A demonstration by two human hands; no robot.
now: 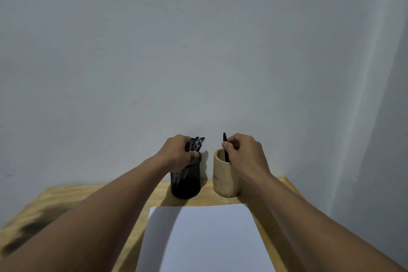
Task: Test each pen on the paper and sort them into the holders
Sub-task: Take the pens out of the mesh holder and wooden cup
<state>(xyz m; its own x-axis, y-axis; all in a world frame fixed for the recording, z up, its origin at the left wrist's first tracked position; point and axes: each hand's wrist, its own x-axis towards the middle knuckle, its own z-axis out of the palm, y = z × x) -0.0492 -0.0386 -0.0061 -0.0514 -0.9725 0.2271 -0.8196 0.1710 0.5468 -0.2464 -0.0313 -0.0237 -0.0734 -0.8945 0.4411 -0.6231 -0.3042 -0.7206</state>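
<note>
Plain grey wall fills most of the head view, and below it a wooden surface carries everything the task needs. 2 holders stand side by side at the back edge, close to the wall: a black mesh holder on the left and a bamboo holder on the right, near each other but not touching. In front of them lies a white sheet of paper, which looks blank; no test marks show on it.

Reaching in from the near left, the left hand is clenched around a bundle of pens standing in the mesh holder, with their dark tops fanning out above the knuckles. How many are in the bundle cannot be counted, since the hand hides most of them. On the other side, the right hand has its fingers pinched on a single black pen, which stands upright with its lower end down inside the bamboo holder and its top poking above the hand.

Judging from the clean paper, the testing has not visibly begun, or at least has left no trace in view. Every pen seen sits in one holder or the other, so the whole round of scribbling and sorting appears to remain.
</note>
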